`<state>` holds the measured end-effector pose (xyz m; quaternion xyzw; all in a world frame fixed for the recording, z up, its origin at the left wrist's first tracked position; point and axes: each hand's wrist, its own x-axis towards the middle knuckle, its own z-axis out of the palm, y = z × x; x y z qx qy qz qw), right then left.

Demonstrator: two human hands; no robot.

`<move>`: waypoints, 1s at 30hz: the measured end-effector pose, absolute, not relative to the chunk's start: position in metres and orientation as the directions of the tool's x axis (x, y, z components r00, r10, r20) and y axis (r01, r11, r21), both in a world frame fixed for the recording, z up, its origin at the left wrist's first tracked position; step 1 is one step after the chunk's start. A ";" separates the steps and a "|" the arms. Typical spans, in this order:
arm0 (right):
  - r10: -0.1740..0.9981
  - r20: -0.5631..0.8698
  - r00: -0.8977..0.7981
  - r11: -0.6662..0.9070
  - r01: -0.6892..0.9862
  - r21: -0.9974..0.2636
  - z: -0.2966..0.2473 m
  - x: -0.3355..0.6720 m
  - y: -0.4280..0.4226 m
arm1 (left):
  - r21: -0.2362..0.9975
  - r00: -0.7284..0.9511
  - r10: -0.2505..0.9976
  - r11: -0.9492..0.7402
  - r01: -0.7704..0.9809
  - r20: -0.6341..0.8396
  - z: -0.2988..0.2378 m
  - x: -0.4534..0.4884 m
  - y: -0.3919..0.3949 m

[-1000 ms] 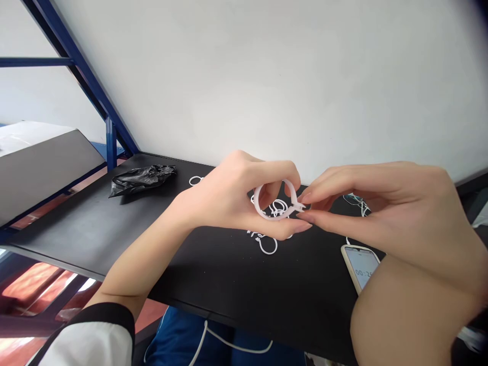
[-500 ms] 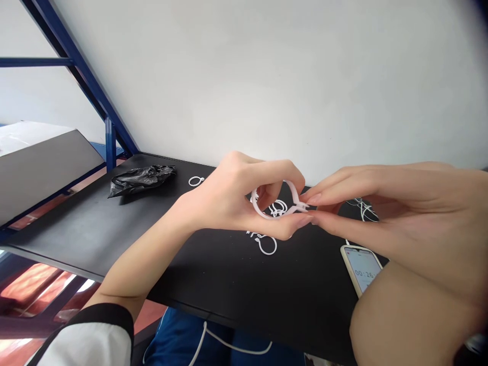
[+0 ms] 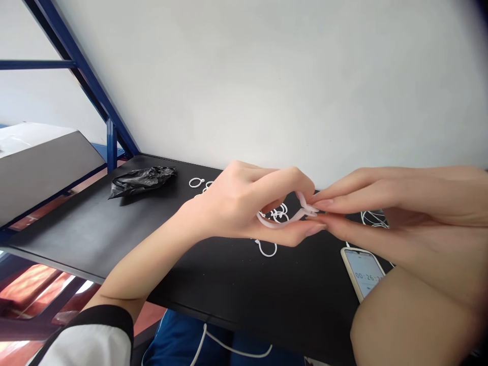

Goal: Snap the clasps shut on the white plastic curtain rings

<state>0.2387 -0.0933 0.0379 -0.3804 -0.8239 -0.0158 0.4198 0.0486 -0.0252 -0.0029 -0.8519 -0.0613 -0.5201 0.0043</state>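
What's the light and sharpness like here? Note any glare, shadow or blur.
Head view: a dull sheen on the left of the black table; a soft shadow under the black bag; washed-out patches on the reddish surface at lower left; upper-right corner darkened; the held white ring slightly soft-edged; last digits on the phone hard to read.

Bag (image 3: 143,181) left on table (image 3: 236,290), rings (image 3: 270,255) centre, phone (image 3: 364,269) right, wall (image 3: 267,91) behind

Your one head-worn camera looks forward and down, close to your left hand (image 3: 240,203) and right hand (image 3: 419,195), across the black table (image 3: 267,295) toward the wall (image 3: 267,81).
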 end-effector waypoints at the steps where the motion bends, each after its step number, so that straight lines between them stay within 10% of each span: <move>1: 0.613 0.705 -0.357 0.709 0.643 -0.290 0.037 0.239 -0.093 | 0.027 0.443 0.073 -0.994 0.109 0.894 -0.003 0.049 -0.025; 17: 0.534 0.715 -0.451 0.776 0.598 -0.202 0.037 0.248 -0.092 | -0.170 0.283 -0.109 -0.964 0.202 0.953 -0.004 0.053 -0.020; 30: 0.623 0.754 -0.208 0.649 0.675 -0.351 0.032 0.230 -0.105 | -0.234 0.299 -0.165 -0.949 0.210 0.940 0.002 0.050 -0.020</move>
